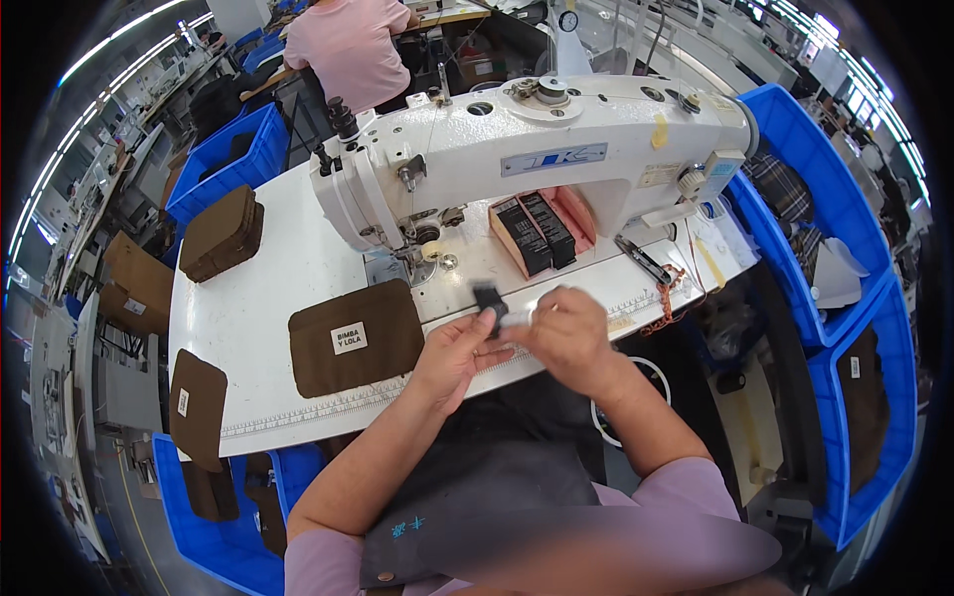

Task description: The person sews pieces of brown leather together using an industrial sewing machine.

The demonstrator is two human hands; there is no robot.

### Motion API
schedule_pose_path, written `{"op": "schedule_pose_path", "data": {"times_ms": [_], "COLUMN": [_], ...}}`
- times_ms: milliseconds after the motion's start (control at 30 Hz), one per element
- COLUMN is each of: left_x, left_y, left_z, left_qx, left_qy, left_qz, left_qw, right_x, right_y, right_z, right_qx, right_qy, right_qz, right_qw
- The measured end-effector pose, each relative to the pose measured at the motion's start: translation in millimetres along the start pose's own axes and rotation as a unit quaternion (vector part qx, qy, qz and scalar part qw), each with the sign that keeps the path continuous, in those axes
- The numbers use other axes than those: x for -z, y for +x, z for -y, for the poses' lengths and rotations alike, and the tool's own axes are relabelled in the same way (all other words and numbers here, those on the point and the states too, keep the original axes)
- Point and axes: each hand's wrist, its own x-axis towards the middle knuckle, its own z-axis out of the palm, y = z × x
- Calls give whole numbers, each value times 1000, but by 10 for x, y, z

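In front of the sewing machine (477,149), my left hand (452,363) pinches a small black piece (488,298), seemingly a fabric label, between thumb and fingers. My right hand (574,338) is close beside it, fingers curled and smeared by motion. A pale blur shows at its fingertips, too unclear to name. To the left of my hands, a dark brown fabric panel (318,368) with a white label patch (349,338) lies flat on the white table. Behind my hands, a pink open box (579,211) holds stacks of black labels (527,233).
A stack of brown panels (221,233) sits at the table's left; another brown panel (199,407) overhangs its left edge. Thread snips (644,260) and a reddish cord (664,313) lie at right. Blue bins (835,333) flank the table. A person in pink (348,50) sits ahead.
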Motion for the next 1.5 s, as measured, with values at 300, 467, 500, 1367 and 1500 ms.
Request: {"op": "schedule_pose_path", "data": {"times_ms": [300,467,500,1367,1500], "left_x": [80,96,117,-171,98], "left_y": [117,59,56,97,22], "left_z": [119,102,94,169,-68], "left_qx": [-123,-170,-170,-262,-347], "left_qy": [22,-3,-2,16,353], "left_qz": [-3,-23,-24,-68,-113], "left_qw": [992,985,985,962,862], "right_x": [190,100,93,-76,32], "right_y": [39,-27,-29,-167,-139], "right_z": [-799,-1017,-1002,103,-61], "right_qx": [-193,-171,-171,-377,-297], "right_qy": [-70,-61,-58,236,170], "right_qz": [-17,33,23,90,115], "right_qw": [979,983,983,891,932]}}
